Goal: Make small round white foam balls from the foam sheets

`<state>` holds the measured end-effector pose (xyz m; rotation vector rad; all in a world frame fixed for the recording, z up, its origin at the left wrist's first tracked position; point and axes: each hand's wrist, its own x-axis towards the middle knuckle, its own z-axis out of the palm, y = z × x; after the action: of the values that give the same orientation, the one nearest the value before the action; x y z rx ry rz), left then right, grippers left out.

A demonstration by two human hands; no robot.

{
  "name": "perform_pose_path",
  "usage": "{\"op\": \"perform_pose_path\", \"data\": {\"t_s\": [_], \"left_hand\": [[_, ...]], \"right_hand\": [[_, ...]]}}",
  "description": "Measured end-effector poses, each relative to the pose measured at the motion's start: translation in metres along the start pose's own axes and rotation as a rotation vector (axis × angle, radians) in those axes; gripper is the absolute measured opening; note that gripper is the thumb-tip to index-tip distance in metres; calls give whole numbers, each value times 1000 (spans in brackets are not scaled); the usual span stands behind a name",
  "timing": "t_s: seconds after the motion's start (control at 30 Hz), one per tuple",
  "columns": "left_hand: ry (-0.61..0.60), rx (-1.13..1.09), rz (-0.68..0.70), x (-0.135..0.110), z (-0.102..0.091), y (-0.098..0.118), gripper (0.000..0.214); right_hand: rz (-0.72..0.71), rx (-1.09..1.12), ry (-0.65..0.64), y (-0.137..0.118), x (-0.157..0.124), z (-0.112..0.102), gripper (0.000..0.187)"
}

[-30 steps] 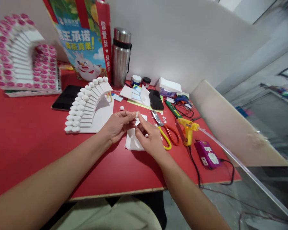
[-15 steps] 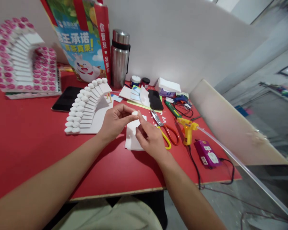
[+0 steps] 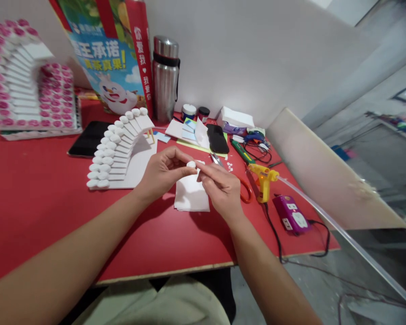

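Observation:
Between the thumb and index finger of my left hand is a small white oval piece. My right hand meets it from the right, its fingertips pinched at the piece's edge. Beneath both hands lies a stack of white paper sheets. Left of them stands a white curved model staircase, its outer edge lined with similar white ovals in two rows. Behind my right hand are scissors, with the yellow handle hidden.
A yellow glue gun with a long clear glue stick rests at right, beside a purple power socket. Farther back are a phone, a steel flask and a printed bag. A pink-flowered staircase model stands far left.
My right hand has turned and shifted right, its fingers now closer together at the oval piece and covering the scissors' yellow handle. My left hand keeps its pinch. The view has shifted slightly.

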<state>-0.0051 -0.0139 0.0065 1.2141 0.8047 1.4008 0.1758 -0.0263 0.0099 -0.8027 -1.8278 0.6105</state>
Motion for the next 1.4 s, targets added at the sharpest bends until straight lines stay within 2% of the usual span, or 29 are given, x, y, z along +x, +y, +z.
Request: {"op": "perform_pose_path", "data": {"t_s": [0.37,0.77,1.1,1.3,1.4], "left_hand": [[24,12,-14,-1,3,-2,27],[11,123,43,-2,0,-6,21],[20,96,4,-2,0,-5,26],[-10,121,62,-2,0,-8,22],[4,152,98,-2,0,-9,19]], "right_hand": [[-64,-5,4,0,2,0,40],[-37,-34,8,1,0,0,35],[-45,-60,8,0,1,0,33],[-42,-36,3,1,0,0,34],[20,-25,5,2,-1,0,33]]}}
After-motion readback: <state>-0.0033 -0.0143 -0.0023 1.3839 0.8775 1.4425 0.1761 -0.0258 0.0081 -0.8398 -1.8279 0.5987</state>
